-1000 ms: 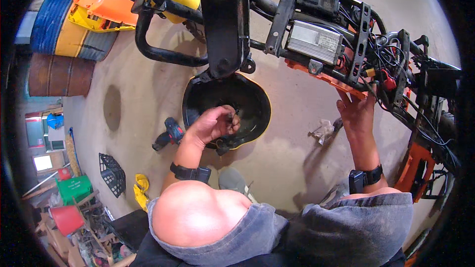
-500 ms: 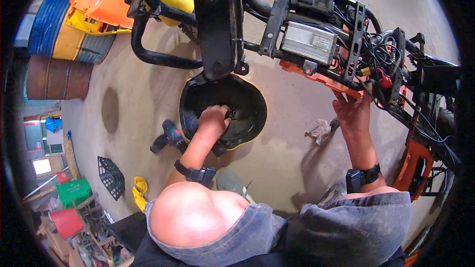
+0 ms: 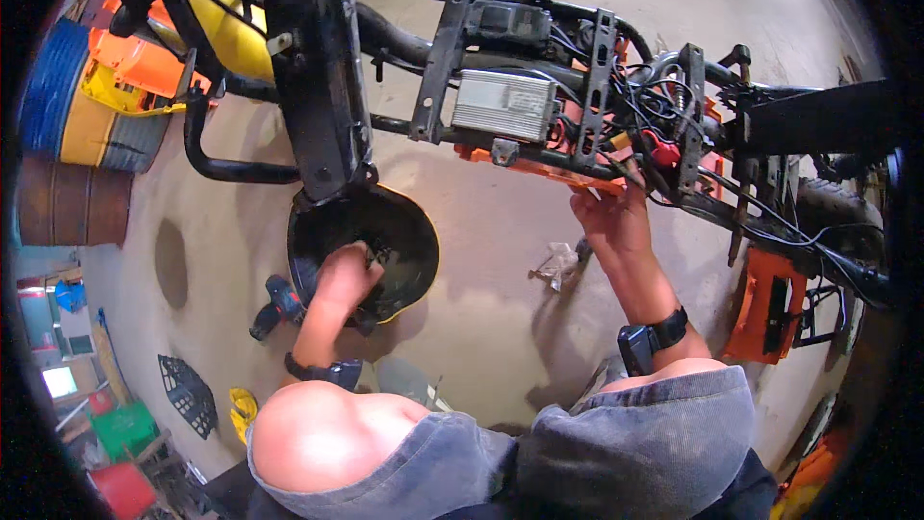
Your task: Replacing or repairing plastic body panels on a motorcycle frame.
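Note:
My left hand [image 3: 346, 279] is down inside a black bowl-shaped cover [image 3: 404, 241] with a yellow rim, fingers curled among small dark bits I cannot make out. My right hand [image 3: 616, 221] grips an orange plastic panel [image 3: 481, 153] from below, under the black tubular frame [image 3: 428, 67]. On that frame are a finned silver box [image 3: 501, 105], bundled black wires and a red connector [image 3: 659, 149]. A cordless drill [image 3: 283, 299] lies left of the cover, and a crumpled clear bag [image 3: 555, 266] lies to its right.
Stacked drums [image 3: 67, 193] and orange and yellow body parts [image 3: 135, 58] stand at upper left. A black mesh panel [image 3: 183, 390], yellow piece [image 3: 243, 412], green bin [image 3: 125, 429] and red bucket [image 3: 122, 491] are at lower left. An orange part [image 3: 765, 308] and tyre [image 3: 837, 212] are right.
My view has turned, so the scene sits further left and the frame looks more level. My left hand has turned knuckles-up and reached into the cover; my right hand stays at the orange panel.

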A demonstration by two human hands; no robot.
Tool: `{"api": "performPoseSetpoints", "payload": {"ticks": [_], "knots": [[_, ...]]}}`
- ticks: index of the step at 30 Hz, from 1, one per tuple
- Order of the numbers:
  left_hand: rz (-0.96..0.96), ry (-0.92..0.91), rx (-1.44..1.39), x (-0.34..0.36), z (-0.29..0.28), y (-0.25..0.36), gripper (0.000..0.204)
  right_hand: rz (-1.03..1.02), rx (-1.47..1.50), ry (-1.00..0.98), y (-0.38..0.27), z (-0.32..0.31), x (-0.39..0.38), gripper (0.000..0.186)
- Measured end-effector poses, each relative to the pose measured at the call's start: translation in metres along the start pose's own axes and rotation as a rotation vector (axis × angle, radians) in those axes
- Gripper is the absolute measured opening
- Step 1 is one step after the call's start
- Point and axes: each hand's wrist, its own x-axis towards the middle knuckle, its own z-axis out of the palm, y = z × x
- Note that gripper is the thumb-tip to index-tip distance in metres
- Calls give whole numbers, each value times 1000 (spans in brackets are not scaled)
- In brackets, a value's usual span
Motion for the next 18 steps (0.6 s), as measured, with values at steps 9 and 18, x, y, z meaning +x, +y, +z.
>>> {"api": "performPoseSetpoints", "payload": {"ticks": [9, 18], "knots": [[-65, -128, 3, 1, -9, 12, 31, 2, 42, -5, -2, -21, 6, 38], [-294, -157, -369, -82, -223, 34, 21, 86, 266, -94, -14, 23, -6, 22]]}}
